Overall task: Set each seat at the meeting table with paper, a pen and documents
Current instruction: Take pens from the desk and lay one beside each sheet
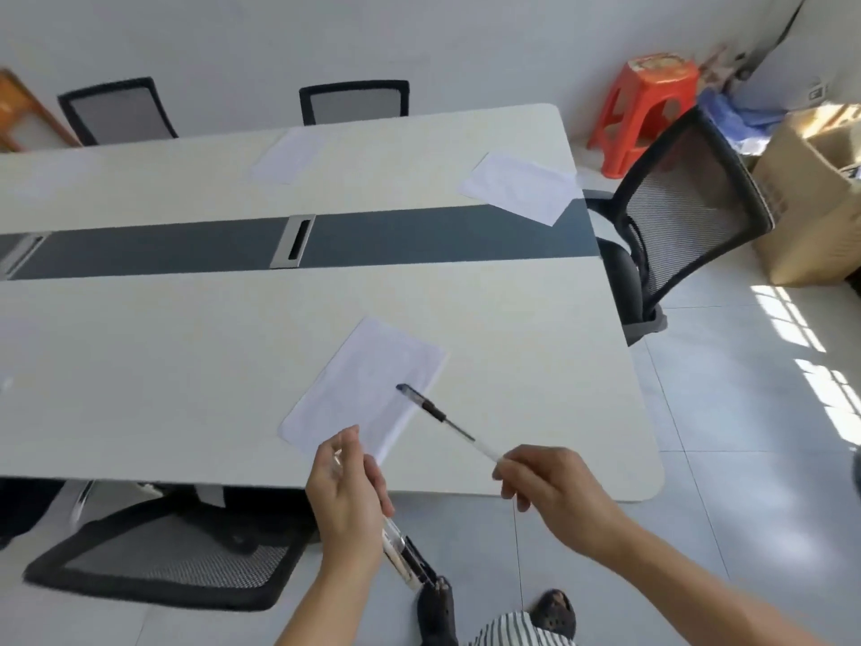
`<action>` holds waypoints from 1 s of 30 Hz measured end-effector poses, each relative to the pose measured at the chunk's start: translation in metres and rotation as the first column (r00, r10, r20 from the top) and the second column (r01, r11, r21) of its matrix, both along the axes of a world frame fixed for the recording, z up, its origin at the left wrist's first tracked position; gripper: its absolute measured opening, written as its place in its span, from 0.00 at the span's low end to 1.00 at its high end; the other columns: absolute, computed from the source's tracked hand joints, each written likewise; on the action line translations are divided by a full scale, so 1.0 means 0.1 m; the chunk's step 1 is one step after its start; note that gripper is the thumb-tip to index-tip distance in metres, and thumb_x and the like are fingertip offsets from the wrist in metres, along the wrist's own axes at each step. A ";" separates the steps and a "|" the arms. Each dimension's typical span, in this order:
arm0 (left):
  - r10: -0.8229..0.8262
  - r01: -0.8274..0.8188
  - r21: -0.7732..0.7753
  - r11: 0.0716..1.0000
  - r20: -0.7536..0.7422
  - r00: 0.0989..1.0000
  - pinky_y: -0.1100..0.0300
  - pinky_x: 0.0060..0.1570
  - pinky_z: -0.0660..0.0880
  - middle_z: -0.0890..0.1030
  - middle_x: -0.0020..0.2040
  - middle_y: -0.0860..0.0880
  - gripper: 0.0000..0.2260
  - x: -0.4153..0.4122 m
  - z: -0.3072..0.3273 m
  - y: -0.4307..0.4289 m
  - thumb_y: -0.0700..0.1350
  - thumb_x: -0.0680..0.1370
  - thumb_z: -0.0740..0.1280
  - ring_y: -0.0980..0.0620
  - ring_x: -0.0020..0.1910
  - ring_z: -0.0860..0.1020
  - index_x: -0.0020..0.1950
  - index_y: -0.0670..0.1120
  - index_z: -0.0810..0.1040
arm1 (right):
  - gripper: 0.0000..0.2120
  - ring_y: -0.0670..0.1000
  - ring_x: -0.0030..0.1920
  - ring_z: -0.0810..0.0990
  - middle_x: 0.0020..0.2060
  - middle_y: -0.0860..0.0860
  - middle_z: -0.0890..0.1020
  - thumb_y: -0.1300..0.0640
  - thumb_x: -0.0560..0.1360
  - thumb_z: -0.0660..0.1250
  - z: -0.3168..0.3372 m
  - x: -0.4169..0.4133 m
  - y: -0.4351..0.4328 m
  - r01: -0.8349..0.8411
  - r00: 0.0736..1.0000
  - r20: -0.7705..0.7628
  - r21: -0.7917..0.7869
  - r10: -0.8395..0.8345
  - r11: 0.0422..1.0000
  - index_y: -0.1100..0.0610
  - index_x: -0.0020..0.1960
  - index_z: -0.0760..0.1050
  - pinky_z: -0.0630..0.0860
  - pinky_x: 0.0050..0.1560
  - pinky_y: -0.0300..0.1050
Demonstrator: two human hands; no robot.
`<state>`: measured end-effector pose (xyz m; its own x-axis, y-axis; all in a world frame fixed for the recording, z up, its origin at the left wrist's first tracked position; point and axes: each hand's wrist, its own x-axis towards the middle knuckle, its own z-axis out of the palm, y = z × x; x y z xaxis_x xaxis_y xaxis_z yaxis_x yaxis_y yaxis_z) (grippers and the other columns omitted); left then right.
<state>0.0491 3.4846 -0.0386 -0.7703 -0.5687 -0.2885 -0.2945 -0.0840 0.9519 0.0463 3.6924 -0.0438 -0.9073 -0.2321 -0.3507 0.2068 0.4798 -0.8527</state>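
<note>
My right hand (547, 480) pinches the white end of a black-capped pen (442, 418), whose cap reaches over the near sheet of paper (358, 389) on the white meeting table (186, 366). My left hand (347, 491) grips a bundle of pens (407, 559) at the table's near edge, their ends sticking out below my palm. A second sheet (519, 187) lies at the table's right end, and a third (290, 156) lies on the far side.
A dark strip with a cable slot (293, 242) runs along the table's middle. Mesh office chairs stand at the near left (172, 566), the right end (685, 212) and the far side (354, 102). A red stool (645, 104) and cardboard box (806, 212) sit at right.
</note>
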 end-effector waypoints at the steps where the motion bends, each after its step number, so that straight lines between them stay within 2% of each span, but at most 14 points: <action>1: 0.034 -0.034 0.011 0.999 -0.002 0.999 0.59 0.25 0.64 0.70 0.25 0.50 0.09 0.03 0.01 -0.08 0.46 0.82 0.60 0.52 0.19 0.65 0.46 0.48 0.77 | 0.11 0.45 0.31 0.78 0.32 0.48 0.83 0.56 0.78 0.63 -0.08 -0.12 0.05 0.091 0.996 -0.012 -0.006 -0.091 0.996 0.53 0.40 0.80 0.75 0.36 0.40; 4: 0.099 -0.099 0.026 0.995 0.009 0.995 0.59 0.26 0.64 0.70 0.23 0.51 0.09 0.13 0.01 -0.31 0.45 0.81 0.60 0.54 0.19 0.65 0.46 0.45 0.77 | 0.12 0.49 0.30 0.79 0.31 0.48 0.82 0.55 0.77 0.63 -0.46 -0.45 0.10 0.287 0.958 -0.007 0.088 -0.287 0.954 0.53 0.38 0.80 0.76 0.38 0.47; 7: 0.135 -0.137 0.043 0.990 0.030 0.990 0.60 0.23 0.64 0.69 0.25 0.48 0.10 0.26 -0.02 -0.48 0.45 0.81 0.60 0.53 0.20 0.65 0.46 0.41 0.77 | 0.13 0.52 0.35 0.82 0.35 0.48 0.84 0.53 0.76 0.61 -0.93 -0.68 -0.02 0.312 0.938 0.079 0.240 -0.339 0.919 0.56 0.37 0.79 0.78 0.41 0.49; 10: 0.155 -0.159 0.067 0.985 0.065 0.986 0.61 0.21 0.64 0.69 0.27 0.47 0.10 0.38 -0.03 -0.62 0.44 0.81 0.60 0.52 0.21 0.66 0.47 0.41 0.77 | 0.14 0.58 0.40 0.82 0.38 0.52 0.85 0.51 0.75 0.60 -1.34 -0.74 -0.23 0.225 0.934 0.180 0.377 -0.309 0.898 0.60 0.40 0.78 0.74 0.38 0.45; 13: 0.157 -0.165 0.084 0.983 0.096 0.983 0.60 0.21 0.65 0.68 0.29 0.44 0.10 0.47 -0.02 -0.77 0.44 0.82 0.60 0.51 0.21 0.66 0.47 0.41 0.77 | 0.13 0.57 0.37 0.77 0.38 0.54 0.82 0.49 0.74 0.62 -1.53 -0.73 -0.48 0.094 0.941 0.243 0.481 -0.235 0.872 0.57 0.37 0.73 0.68 0.35 0.42; 17: 0.155 -0.167 0.106 0.980 0.118 0.981 0.60 0.21 0.66 0.68 0.30 0.43 0.10 0.50 -0.03 -0.97 0.44 0.81 0.60 0.51 0.21 0.66 0.48 0.40 0.77 | 0.13 0.55 0.39 0.77 0.38 0.51 0.78 0.48 0.75 0.60 -1.58 -0.78 -0.70 -0.018 0.957 0.242 0.593 -0.157 0.805 0.57 0.44 0.77 0.69 0.37 0.41; 20: 0.139 -0.157 0.142 0.977 0.129 0.982 0.61 0.20 0.66 0.68 0.29 0.44 0.10 0.46 -0.04 -1.08 0.44 0.81 0.60 0.50 0.21 0.66 0.47 0.40 0.77 | 0.13 0.55 0.41 0.77 0.41 0.51 0.78 0.48 0.75 0.60 -1.59 -0.79 -0.75 -0.035 0.964 0.223 0.649 -0.146 0.760 0.55 0.47 0.78 0.70 0.40 0.42; 25: 0.055 -0.084 0.213 0.973 0.140 0.989 0.61 0.21 0.65 0.65 0.29 0.46 0.11 0.27 -0.01 -1.18 0.46 0.82 0.60 0.50 0.21 0.66 0.46 0.41 0.76 | 0.14 0.54 0.44 0.79 0.44 0.50 0.81 0.43 0.75 0.63 -1.47 -0.64 -0.66 0.027 0.946 0.238 0.617 -0.220 0.786 0.52 0.47 0.78 0.73 0.42 0.42; 27: -0.003 -0.031 0.246 0.969 0.137 0.991 0.61 0.21 0.63 0.64 0.28 0.46 0.12 0.18 0.01 -1.15 0.47 0.82 0.60 0.50 0.20 0.65 0.44 0.41 0.76 | 0.11 0.53 0.44 0.80 0.44 0.49 0.83 0.43 0.74 0.64 -1.38 -0.53 -0.59 0.107 0.933 0.237 0.539 -0.272 0.836 0.50 0.46 0.78 0.75 0.44 0.43; 30: -0.109 0.069 0.302 0.951 0.117 0.987 0.62 0.22 0.62 0.64 0.26 0.47 0.12 0.05 0.05 -1.03 0.47 0.81 0.60 0.51 0.20 0.63 0.43 0.42 0.76 | 0.08 0.51 0.41 0.83 0.40 0.48 0.84 0.46 0.73 0.66 -1.17 -0.27 -0.46 0.260 0.915 0.188 0.403 -0.358 0.878 0.48 0.39 0.76 0.78 0.42 0.46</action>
<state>0.0538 3.3815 -0.0336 -0.7583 -0.3728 -0.5347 -0.4335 -0.3242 0.8408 0.0195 3.6464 -0.1608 -0.7819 0.2328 -0.5783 0.5777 0.6193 -0.5317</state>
